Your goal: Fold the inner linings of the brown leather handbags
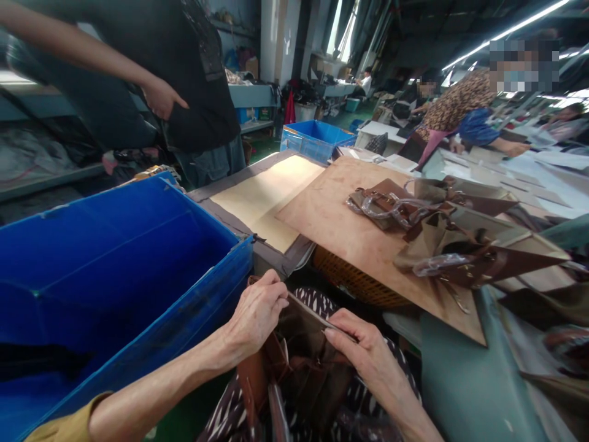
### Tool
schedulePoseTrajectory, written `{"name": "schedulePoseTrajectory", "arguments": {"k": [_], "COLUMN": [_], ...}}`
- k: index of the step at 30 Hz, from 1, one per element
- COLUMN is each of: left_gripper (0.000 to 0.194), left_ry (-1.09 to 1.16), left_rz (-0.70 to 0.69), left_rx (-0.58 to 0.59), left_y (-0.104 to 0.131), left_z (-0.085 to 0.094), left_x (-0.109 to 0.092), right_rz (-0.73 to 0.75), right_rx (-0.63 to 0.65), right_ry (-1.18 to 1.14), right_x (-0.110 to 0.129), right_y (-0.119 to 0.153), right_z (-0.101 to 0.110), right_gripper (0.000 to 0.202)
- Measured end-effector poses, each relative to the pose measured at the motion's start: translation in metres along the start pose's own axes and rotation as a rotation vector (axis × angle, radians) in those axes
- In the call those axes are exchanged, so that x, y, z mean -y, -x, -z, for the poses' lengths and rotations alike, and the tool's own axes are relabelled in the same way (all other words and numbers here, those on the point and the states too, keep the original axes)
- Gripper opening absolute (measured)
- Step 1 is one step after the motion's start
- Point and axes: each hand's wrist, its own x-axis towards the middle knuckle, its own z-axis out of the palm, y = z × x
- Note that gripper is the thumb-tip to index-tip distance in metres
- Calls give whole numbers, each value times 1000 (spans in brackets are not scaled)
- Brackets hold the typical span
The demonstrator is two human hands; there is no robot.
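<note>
A brown handbag point(304, 368) with a strap hanging at its left side rests on my lap, its mouth towards me. My left hand point(262, 310) is closed on the top edge at the left corner. With thumb above and fingers beneath, my right hand point(361, 341) pinches the same rim further right. The bag's lower part lies in shadow and its details are hard to make out. Under it shows dark patterned cloth point(221, 411) with white marks.
A large blue bin point(221, 270) stands at my left. Several brown handbags point(460, 245) with plastic-wrapped handles lie on a wooden board point(331, 209) at the right. A yellow crate point(354, 279) is under the board. One person point(202, 92) stands close by; another point(460, 104) bends over a table.
</note>
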Motion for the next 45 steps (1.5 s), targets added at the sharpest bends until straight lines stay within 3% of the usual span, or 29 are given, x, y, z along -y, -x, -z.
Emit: {"name": "schedulePoseTrajectory", "arguments": {"k": [5, 12, 27, 36, 40, 45], "left_gripper": [12, 10, 11, 12, 15, 14], "left_ry": [66, 64, 36, 4, 11, 29], "left_rz": [-42, -50, -36, -119, -102, -69], "left_rx": [-29, 88, 105, 143, 135, 107], "left_y": [-9, -24, -27, -18, -12, -9], "left_z": [-2, 1, 6, 23, 16, 2], "left_x": [5, 10, 6, -25, -36, -41], "right_rz": [5, 6, -25, 27, 83, 68], "right_rx": [-4, 13, 20, 66, 49, 20], "right_ry": [36, 28, 2, -46, 31, 37], "right_x": [2, -4, -5, 2, 2, -6], "right_y": [3, 4, 7, 13, 19, 27], "right_z": [0, 2, 4, 44, 58, 58], "right_gripper": [26, 27, 28, 27, 25, 29]}}
